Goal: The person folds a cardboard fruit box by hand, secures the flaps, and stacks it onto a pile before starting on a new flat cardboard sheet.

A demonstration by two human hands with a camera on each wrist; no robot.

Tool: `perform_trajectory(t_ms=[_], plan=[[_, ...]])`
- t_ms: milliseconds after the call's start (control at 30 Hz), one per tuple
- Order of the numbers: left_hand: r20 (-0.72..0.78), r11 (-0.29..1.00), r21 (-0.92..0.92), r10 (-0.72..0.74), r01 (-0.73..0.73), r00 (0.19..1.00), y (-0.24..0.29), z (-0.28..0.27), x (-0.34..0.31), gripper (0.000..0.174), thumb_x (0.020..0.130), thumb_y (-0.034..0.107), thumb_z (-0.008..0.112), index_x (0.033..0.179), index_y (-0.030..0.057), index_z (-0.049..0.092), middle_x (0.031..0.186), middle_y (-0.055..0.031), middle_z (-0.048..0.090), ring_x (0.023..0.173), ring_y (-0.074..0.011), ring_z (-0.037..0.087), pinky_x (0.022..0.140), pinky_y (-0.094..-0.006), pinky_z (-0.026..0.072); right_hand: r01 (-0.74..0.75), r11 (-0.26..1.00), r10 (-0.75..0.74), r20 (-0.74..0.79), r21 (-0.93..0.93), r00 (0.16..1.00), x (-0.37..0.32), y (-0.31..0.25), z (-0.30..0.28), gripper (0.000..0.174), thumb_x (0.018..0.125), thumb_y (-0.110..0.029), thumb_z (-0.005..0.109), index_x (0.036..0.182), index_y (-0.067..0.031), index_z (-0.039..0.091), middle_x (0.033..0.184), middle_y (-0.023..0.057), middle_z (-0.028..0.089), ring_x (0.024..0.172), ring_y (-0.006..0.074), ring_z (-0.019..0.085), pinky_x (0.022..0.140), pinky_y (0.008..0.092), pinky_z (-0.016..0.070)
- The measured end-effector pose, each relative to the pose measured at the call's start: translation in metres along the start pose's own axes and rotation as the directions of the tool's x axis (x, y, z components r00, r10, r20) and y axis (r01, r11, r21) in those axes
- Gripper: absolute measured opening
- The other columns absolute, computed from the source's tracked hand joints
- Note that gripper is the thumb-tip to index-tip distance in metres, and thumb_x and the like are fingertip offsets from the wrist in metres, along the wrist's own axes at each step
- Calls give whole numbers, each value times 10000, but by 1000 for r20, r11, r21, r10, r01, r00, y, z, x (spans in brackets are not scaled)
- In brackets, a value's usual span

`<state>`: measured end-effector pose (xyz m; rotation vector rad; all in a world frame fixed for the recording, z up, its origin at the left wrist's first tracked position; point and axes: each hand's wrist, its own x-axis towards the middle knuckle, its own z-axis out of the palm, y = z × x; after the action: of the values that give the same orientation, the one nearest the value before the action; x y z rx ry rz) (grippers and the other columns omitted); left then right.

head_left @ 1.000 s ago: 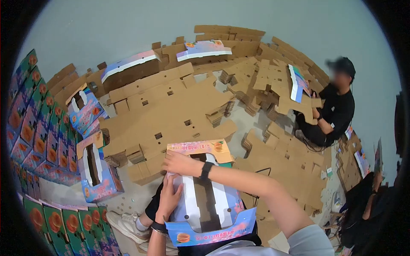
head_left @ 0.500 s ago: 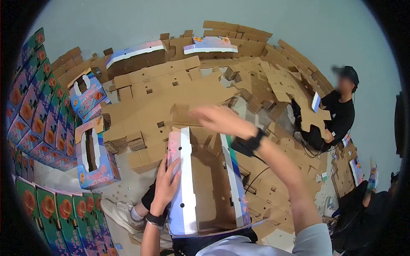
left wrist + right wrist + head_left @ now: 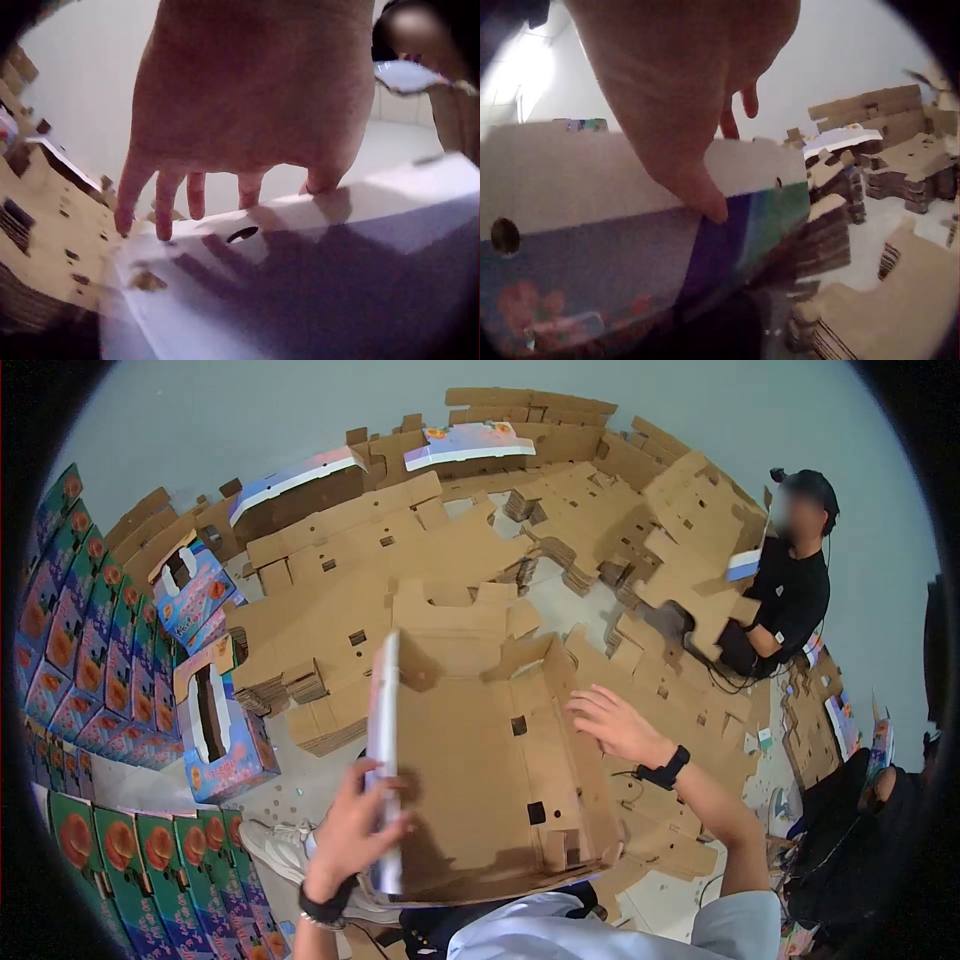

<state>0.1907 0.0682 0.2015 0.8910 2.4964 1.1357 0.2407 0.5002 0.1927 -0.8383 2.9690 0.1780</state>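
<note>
A peach-printed carton (image 3: 470,760) lies opened up on the person's lap, its plain brown inside facing up. The left side panel (image 3: 385,690) stands upright, with its white edge strip showing. At that panel's top edge is the left hand (image 3: 355,820), fingers spread and touching the white strip (image 3: 375,196) in the left wrist view. The right hand (image 3: 625,728) hovers with extended fingers at the right wall (image 3: 570,730). Its thumb overlaps the printed outer face (image 3: 727,244) in the right wrist view, and the other fingers show above the edge.
Stacked flat cardboard blanks (image 3: 390,580) spread over the floor ahead. Finished printed boxes (image 3: 225,740) stand at left beside tall stacks of green peach boxes (image 3: 90,640). At right, a seated person in black (image 3: 800,590) handles a cardboard blank (image 3: 690,585).
The carton's top has opened and its sides have spread, exposing the inside. The right hand swept from the far end to the right wall; the left hand shifted down along the left panel.
</note>
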Motion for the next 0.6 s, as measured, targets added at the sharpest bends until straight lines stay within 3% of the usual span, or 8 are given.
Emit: perform_trajectory(t_ms=[67,100,167,267,333,467,500,600], plan=[[-145,970,-217,-140,106,979,-20,-23,-22,434,810,112,611,1232,68,520,1271,-165,460,1243,-323,438,1061,-401,329,-42,998,40,46,52,998,-19,4,14,500,703,-51,644,1190,-117,551,1338,61,492,1338,263,375,1160,445,259],[-67,840,-482,-317,247,946,-55,-31,-41,502,813,77,573,1304,75,468,1322,-116,451,1283,-251,409,1076,-371,304,12,1000,-12,132,4,991,-28,10,34,516,715,-59,634,1218,-136,550,1355,46,491,1343,248,377,1165,444,252],[46,636,-706,-396,310,917,-72,-52,-69,698,795,-19,576,1442,93,338,1451,-57,370,1282,-201,417,1045,-335,365,72,997,-63,216,-34,974,-41,19,63,531,727,-67,625,1246,-155,549,1372,31,491,1348,233,378,1170,442,245],[234,526,-707,-456,473,858,-133,-45,-127,879,750,-143,597,1508,115,233,1532,-65,277,1260,-195,458,1000,-312,428,199,973,-182,138,-116,973,-38,28,75,522,762,-102,598,1275,-187,551,1376,8,507,1336,206,409,1174,414,247],[175,612,-666,-428,427,887,-132,-35,-136,1026,694,-223,624,1532,136,153,1572,-79,190,1253,-182,473,973,-292,460,274,947,-262,88,-170,961,-33,33,60,482,792,-141,565,1271,-197,553,1357,-7,530,1312,199,443,1151,380,302],[162,570,-713,-431,407,888,-169,-28,-137,834,687,-141,700,1434,77,400,1446,-60,445,1199,-127,502,931,-278,482,354,879,-338,106,-319,935,-7,53,-7,450,818,-144,526,1266,-174,554,1333,17,556,1233,207,526,1043,340,435],[-50,822,-482,-370,302,928,-169,-32,-120,540,722,-93,682,1240,37,605,1225,-43,628,1087,-121,571,882,-250,486,350,858,-350,72,-377,934,1,60,-24,444,821,-138,521,1263,-162,554,1330,28,559,1193,216,560,984,329,489],[-72,902,-342,-306,264,949,-149,-72,-38,275,786,-11,629,1042,45,712,912,11,673,752,-82,575,631,-213,451,213,871,-282,-94,-443,955,30,84,-99,447,811,-120,532,1257,-136,560,1288,60,589,1071,223,633,841,312,554]])
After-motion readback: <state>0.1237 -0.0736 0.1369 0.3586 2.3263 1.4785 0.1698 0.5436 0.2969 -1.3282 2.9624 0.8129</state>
